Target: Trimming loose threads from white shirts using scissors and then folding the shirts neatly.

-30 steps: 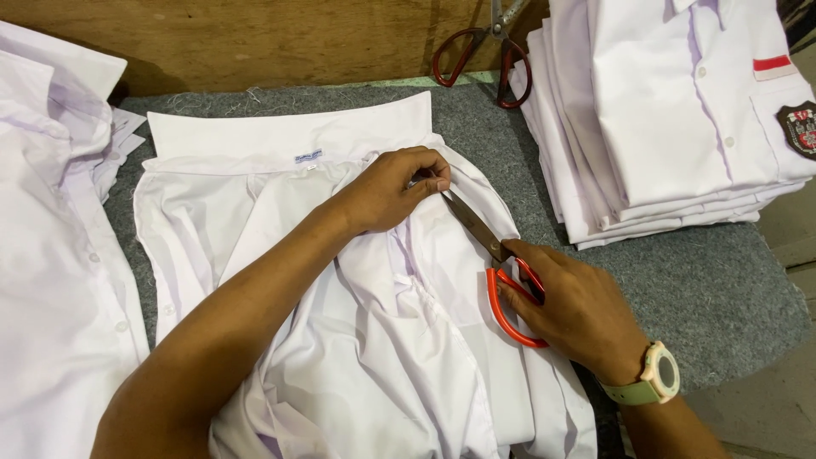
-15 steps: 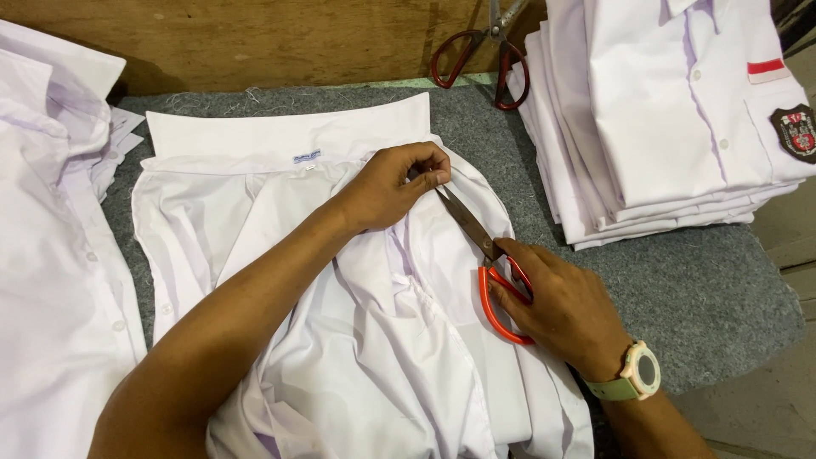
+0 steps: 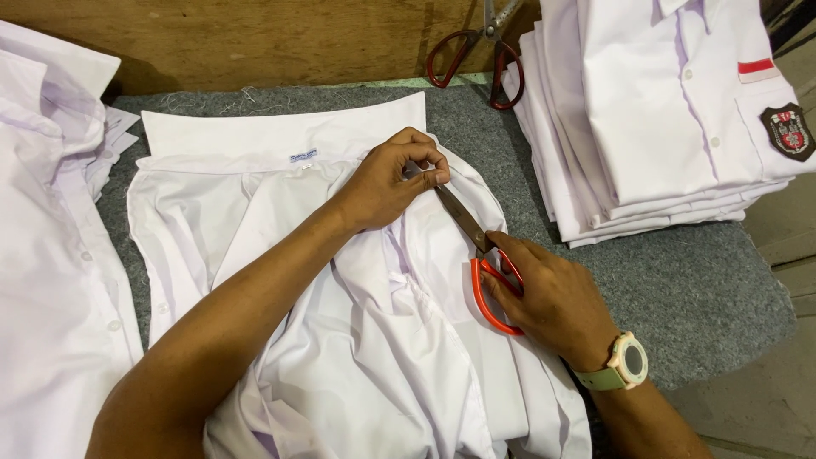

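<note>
A white shirt (image 3: pixel 280 212) lies spread on a grey felt pad (image 3: pixel 680 280), collar towards the far side. My left hand (image 3: pixel 395 178) pinches a fold of the shirt near the collar's right end. My right hand (image 3: pixel 552 293) grips red-handled scissors (image 3: pixel 476 255), fingers through the loops. The blades point up and left, and their tips reach the fabric pinched under my left fingers. A pale watch on a green strap sits on my right wrist.
A tall stack of folded white shirts (image 3: pixel 663 110) with a dark badge and a red stripe stands at the right. A second pair of red scissors (image 3: pixel 476 51) leans against the wooden wall behind. More white shirts (image 3: pixel 42 255) lie at the left.
My right hand and the scissors have shifted slightly left and up towards my left hand. My left hand keeps its pinch on the fabric.
</note>
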